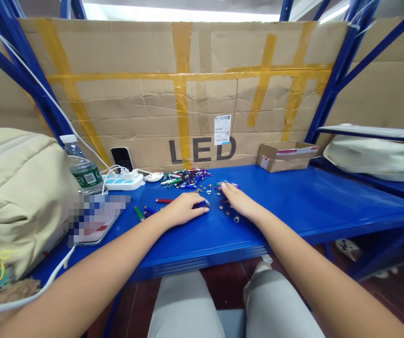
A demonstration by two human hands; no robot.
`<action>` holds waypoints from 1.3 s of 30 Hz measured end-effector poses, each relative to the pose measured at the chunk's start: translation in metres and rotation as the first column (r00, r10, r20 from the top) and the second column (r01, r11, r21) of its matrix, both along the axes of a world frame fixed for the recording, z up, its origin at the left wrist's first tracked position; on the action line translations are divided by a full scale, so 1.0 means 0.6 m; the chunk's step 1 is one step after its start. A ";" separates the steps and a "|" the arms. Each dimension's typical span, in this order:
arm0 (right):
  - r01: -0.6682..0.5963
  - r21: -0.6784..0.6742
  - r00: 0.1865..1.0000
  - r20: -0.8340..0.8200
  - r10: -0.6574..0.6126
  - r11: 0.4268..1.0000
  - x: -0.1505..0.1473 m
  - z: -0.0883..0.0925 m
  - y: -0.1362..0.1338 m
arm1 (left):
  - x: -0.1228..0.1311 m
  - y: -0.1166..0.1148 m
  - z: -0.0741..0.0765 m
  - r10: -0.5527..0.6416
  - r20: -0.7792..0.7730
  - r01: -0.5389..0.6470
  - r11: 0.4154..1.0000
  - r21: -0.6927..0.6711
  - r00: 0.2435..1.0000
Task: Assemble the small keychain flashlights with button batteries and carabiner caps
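Observation:
My left hand (184,210) rests on the blue steel shelf top (311,202), its fingers curled over a slim blue metal tube (201,203). My right hand (239,199) lies flat with its fingers apart, close to scattered small metal rings (228,211). Just beyond both hands is a heap of slim multicoloured metal tubes (188,178). A red tube (164,200) lies beside my left hand, and a green tube (139,213) lies further left.
A power strip (124,180) and water bottle (82,164) stand back left, with a phone (121,158) propped behind. A cream bag (19,197) bulges in from the left. A small cardboard box (286,157) sits back right against a taped cardboard backing (202,94).

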State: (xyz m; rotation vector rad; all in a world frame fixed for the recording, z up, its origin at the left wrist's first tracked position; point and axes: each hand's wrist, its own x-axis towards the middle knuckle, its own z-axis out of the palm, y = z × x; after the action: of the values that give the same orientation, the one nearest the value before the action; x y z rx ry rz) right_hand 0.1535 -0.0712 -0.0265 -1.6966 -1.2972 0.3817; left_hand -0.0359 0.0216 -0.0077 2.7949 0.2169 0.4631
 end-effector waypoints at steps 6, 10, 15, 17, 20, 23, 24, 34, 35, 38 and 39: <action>-0.029 0.059 1.000 0.011 0.028 0.998 0.006 0.024 0.020 | -0.001 -0.001 0.003 0.026 -0.009 -0.026 1.000 0.001 1.000; -0.154 0.095 0.980 0.145 0.139 0.984 0.028 0.043 0.024 | -0.004 0.002 0.005 0.054 -0.009 -0.054 0.998 -0.014 0.999; -0.288 -0.047 0.922 0.255 0.290 0.957 0.042 0.036 0.003 | -0.004 0.006 0.005 0.083 -0.009 -0.083 0.996 0.020 0.996; -0.316 -0.110 0.892 0.303 0.335 0.942 0.041 0.032 -0.007 | -0.004 0.007 0.005 0.082 -0.009 -0.082 0.996 0.033 0.997; -0.321 -0.185 0.852 0.371 0.369 0.929 0.037 0.030 -0.015 | -0.004 0.007 0.004 0.074 -0.004 -0.073 0.997 0.033 0.997; -0.321 -0.185 0.826 0.426 0.370 0.929 0.036 0.030 -0.016 | -0.003 0.008 0.004 0.066 -0.007 -0.065 0.997 0.039 0.998; -0.319 -0.187 0.817 0.442 0.369 0.929 0.037 0.030 -0.016 | -0.003 0.008 0.004 0.066 -0.009 -0.065 0.997 0.044 0.998; -0.355 0.112 0.868 0.407 0.284 0.928 0.012 0.035 -0.009 | -0.001 0.011 -0.002 0.052 0.000 -0.052 0.997 0.055 0.999; -0.361 0.180 0.884 0.380 0.273 0.915 0.005 0.036 -0.008 | 0.000 0.010 -0.003 0.047 0.010 -0.047 0.998 0.049 0.999; -0.412 0.262 0.884 0.345 0.315 0.873 -0.011 0.038 -0.006 | 0.002 0.004 -0.002 0.050 0.044 -0.051 0.999 0.016 0.998; -0.423 0.269 0.882 0.339 0.326 0.865 -0.014 0.038 -0.006 | 0.003 0.002 -0.001 0.057 0.052 -0.057 0.998 0.004 0.997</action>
State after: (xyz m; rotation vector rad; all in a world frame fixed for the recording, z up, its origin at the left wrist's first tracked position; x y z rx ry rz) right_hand 0.1449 -0.0749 -0.0037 -1.2303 -1.8075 0.1277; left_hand -0.0342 0.0227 -0.0083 2.7845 0.2849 0.5495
